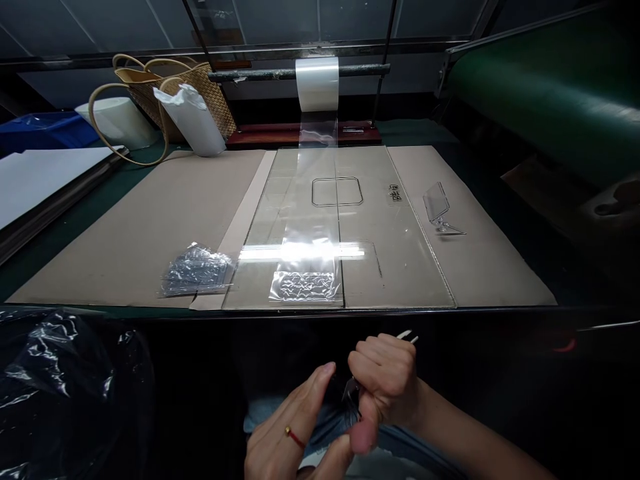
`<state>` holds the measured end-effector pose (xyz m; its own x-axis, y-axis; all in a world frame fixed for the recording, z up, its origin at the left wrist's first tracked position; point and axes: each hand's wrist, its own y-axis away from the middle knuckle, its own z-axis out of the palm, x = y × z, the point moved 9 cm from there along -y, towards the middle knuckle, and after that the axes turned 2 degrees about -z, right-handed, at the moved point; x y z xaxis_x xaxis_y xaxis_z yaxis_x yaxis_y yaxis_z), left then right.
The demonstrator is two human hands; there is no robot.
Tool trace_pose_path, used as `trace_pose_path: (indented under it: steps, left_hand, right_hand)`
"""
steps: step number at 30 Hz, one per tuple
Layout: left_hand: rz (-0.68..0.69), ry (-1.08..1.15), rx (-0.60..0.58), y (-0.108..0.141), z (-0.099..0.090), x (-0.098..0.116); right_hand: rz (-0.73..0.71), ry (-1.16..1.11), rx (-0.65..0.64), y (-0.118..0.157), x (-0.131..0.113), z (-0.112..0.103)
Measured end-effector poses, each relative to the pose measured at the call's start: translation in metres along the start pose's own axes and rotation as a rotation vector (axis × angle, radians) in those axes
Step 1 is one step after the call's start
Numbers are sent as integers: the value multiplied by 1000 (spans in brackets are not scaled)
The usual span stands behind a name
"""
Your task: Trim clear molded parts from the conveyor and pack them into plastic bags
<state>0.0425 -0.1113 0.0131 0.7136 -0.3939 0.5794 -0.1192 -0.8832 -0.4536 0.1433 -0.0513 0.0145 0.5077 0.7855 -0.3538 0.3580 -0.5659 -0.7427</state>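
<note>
Below the table's front edge, my left hand [293,427] has its fingers stretched out together, with a red ring on one of them. Its thumb meets or nearly meets the thumb of my right hand [387,380]. My right hand is closed in a fist around a slim tool [407,335]; two pale ends stick out beyond the knuckles and a bit of metal shows by the palm, but its kind is hidden. Ahead, a clear film strip [317,160] runs from a roll [317,83] down over a marked glass sheet [370,280]. Crinkled plastic film [305,285] lies at its front edge.
A pile of clear plastic pieces [197,270] lies on the brown board [150,207]. To the right stands a small clear plastic stand [437,203]. A woven bag [215,93] and a white roll [193,123] are at the back left. A black plastic bag [65,393] fills the lower left.
</note>
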Motion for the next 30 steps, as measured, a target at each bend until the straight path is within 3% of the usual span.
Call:
trace_pose_path:
  steps: [12, 15, 17, 20, 24, 27, 30]
  left_hand:
    - [-8, -105, 17, 5, 1, -7]
    - [-39, -61, -12, 4, 3, -12]
    - [-134, -20, -46, 1, 6, -22]
    - [-321, 118, -87, -1, 12, -39]
    - [-458, 573, -59, -3, 24, -47]
    - [-355, 653, -73, -16, 25, -42]
    - [-59, 282, 8, -44, 5, -39]
  right_hand:
    - [98, -71, -11, 13, 10, 20]
    - [294, -308, -22, 23, 28, 27]
    - [466, -497, -56, 33, 40, 32]
    - [611, -686, -165, 45, 41, 37]
    - [614, -881, -380, 45, 20, 44]
    - [596, -867, -399, 34, 20, 30]
    - [617, -649, -435, 19, 40, 2]
